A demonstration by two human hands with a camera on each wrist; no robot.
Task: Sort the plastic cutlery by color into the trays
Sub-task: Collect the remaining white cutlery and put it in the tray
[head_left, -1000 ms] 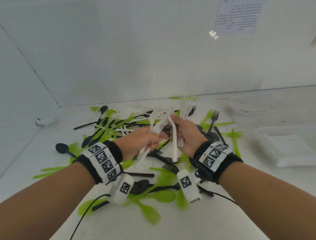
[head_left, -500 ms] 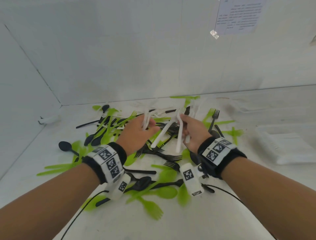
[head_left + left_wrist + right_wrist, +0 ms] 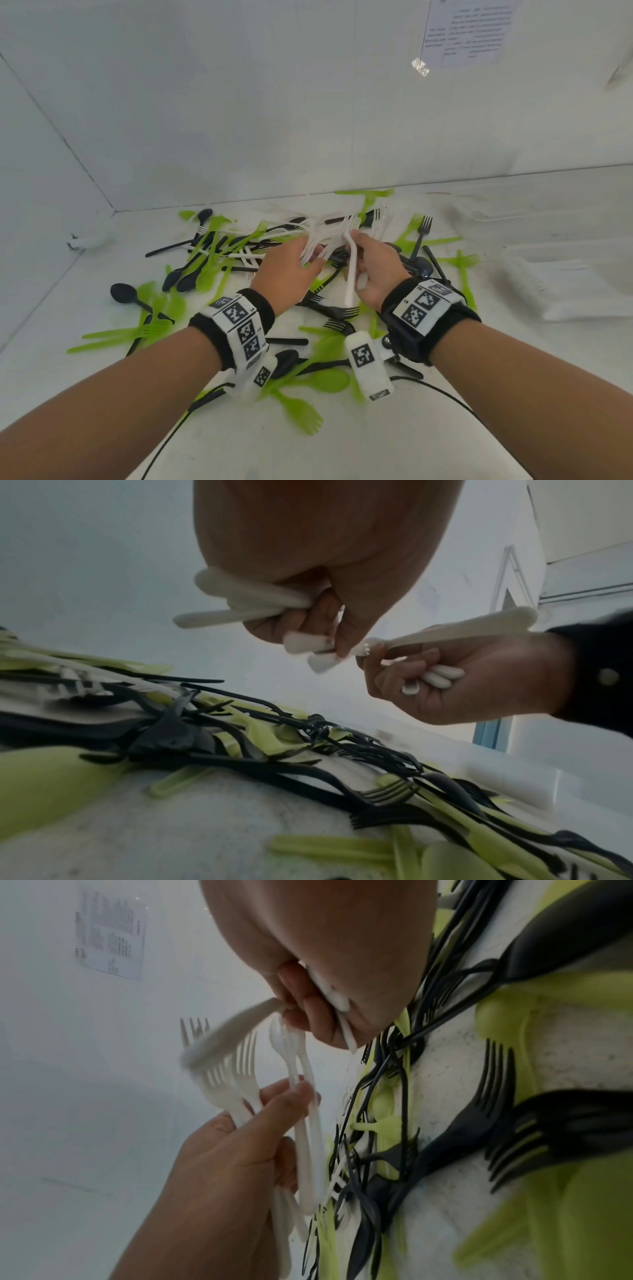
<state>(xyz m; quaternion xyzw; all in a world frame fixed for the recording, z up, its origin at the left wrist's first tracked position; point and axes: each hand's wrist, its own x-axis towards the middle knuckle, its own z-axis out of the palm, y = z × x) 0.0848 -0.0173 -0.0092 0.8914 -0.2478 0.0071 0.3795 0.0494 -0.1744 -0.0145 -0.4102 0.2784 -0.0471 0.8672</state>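
Observation:
Green, black and white plastic cutlery lies in a tangled pile (image 3: 274, 253) on the white table. Above its middle my two hands meet. My left hand (image 3: 310, 255) grips a bundle of white forks and spoons (image 3: 240, 1091), handles sticking out past the palm (image 3: 240, 601). My right hand (image 3: 356, 240) grips more white cutlery, one long white handle (image 3: 351, 277) hanging down beside the wrist. The fingertips of both hands nearly touch (image 3: 346, 647). A white tray (image 3: 565, 284) sits at the right.
A clear tray (image 3: 507, 212) lies at the back right near the wall. Loose green forks (image 3: 301, 411) and a black spoon (image 3: 123, 293) are spread toward the front and left. Walls close the table at the back and left. Wrist-camera cables trail across the front.
Both hands have sunk a little and moved farther out over the pile, staying together. The white pieces have shifted in the grips; the left hand's handles no longer hang down toward me.

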